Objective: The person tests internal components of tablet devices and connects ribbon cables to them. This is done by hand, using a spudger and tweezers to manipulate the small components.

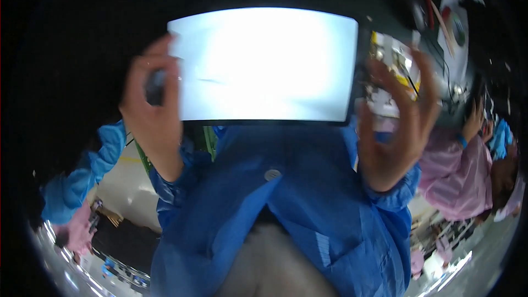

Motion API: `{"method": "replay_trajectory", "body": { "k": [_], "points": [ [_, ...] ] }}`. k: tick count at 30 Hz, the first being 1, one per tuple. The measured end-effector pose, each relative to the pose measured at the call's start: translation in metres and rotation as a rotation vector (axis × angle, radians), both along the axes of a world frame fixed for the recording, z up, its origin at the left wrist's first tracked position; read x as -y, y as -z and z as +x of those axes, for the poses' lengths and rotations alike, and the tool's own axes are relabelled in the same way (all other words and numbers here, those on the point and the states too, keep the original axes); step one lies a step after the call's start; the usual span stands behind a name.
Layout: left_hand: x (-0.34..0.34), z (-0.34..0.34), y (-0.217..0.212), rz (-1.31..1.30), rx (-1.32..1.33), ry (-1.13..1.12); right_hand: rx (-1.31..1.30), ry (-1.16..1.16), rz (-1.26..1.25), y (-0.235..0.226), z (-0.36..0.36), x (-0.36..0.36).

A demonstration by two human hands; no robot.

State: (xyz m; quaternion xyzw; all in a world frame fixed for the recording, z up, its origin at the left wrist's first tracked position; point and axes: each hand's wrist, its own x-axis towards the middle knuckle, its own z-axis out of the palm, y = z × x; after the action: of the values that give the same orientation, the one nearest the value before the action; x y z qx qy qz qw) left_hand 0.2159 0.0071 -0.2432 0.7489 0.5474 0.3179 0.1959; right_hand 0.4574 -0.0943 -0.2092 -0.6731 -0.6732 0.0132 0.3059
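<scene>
My left hand curls narrowly around a small dark object I cannot make out, its fingers touching the left edge of the bright white, glowing rectangular panel held up before me. My right hand is spread wide, fingers loose, just beside the panel's right edge. My blue coat fills the room below; a person in a pink coat stands close on my right.

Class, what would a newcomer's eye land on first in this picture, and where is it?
A bright white panel fills the upper middle, held between the left hand and the right hand. Below it hangs a blue coat. At the right edge stands a person in pink.
</scene>
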Motion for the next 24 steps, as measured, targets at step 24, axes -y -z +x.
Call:
{"method": "replay_trajectory", "body": {
  "k": [24],
  "points": [
    [0.012, -0.017, 0.042, -0.169, -0.023, -0.09, 0.157, -0.591, -0.138, 0.027, 0.003, -0.017]
  ]
}}
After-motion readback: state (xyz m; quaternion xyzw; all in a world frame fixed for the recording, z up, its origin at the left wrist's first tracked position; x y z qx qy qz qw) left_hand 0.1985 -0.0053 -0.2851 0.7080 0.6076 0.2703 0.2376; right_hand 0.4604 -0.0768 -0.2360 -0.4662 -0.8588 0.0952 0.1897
